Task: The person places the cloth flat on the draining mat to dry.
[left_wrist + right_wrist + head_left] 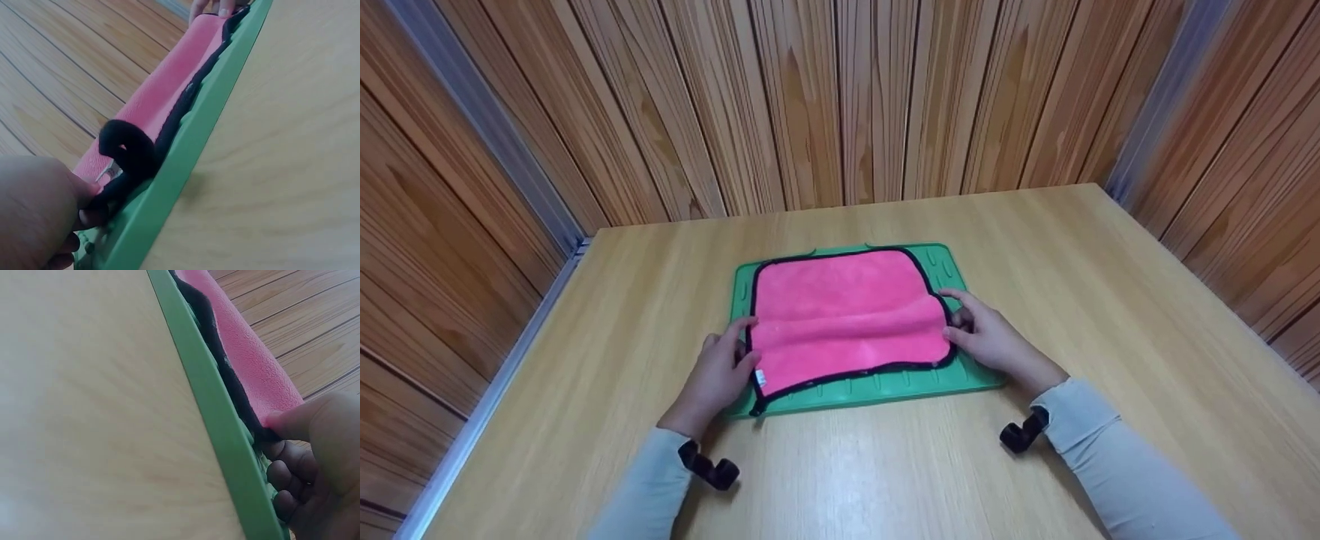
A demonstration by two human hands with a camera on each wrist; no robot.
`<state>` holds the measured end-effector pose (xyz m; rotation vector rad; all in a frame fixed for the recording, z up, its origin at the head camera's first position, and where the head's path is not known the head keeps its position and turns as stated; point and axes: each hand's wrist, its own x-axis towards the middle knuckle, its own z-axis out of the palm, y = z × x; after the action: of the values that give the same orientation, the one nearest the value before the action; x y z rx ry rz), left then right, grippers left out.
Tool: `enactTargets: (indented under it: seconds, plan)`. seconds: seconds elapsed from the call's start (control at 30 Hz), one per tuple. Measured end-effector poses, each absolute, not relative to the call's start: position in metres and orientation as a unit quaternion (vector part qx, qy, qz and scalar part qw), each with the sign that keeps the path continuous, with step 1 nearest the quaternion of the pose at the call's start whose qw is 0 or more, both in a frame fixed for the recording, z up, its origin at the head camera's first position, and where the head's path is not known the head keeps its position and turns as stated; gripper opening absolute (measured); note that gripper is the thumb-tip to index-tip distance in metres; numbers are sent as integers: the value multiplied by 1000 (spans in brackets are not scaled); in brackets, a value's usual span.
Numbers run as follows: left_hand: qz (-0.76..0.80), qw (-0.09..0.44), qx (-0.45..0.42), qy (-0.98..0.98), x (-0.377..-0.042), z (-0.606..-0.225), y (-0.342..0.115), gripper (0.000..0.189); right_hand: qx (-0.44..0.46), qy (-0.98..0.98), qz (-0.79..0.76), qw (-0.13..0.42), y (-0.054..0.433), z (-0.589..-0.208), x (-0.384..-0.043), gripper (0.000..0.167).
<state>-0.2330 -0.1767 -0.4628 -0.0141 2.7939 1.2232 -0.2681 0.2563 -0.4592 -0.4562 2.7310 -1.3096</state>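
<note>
A pink cloth (847, 307) with black edging lies spread over a green mat (870, 386) that has raised ridges. A crosswise fold runs through the cloth's nearer half. My left hand (720, 375) pinches its left edge between thumb and fingers, close to a small white tag (760, 378). At the near left corner a black loop (129, 146) stands up in the left wrist view. On the opposite side my right hand (990, 330) pinches the right edge, thumb on top and the other fingers curled beneath, as the right wrist view shows.
The mat rests on a light wooden table (855, 465). Wood-panelled walls (810, 105) stand behind the table and at both sides, with grey metal strips (487, 112) at the corners. Black wrist mounts (712, 465) sit on both forearms over light sleeves.
</note>
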Motion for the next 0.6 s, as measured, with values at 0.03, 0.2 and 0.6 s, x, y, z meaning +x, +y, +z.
enactTargets:
  seconds: [0.03, 0.2, 0.6]
  plan:
    - [402, 46, -4, 914, -233, -463, -178, 57, -152, 889, -430, 38, 256, -460, -267, 66]
    - [408, 38, 8, 912, -229, -466, -184, 50, -165, 882, -441, 33, 258, -462, -264, 67]
    - [426, 29, 34, 903, -225, -472, -189, 34, -215, 873, -438, 9, 264, -473, -254, 62]
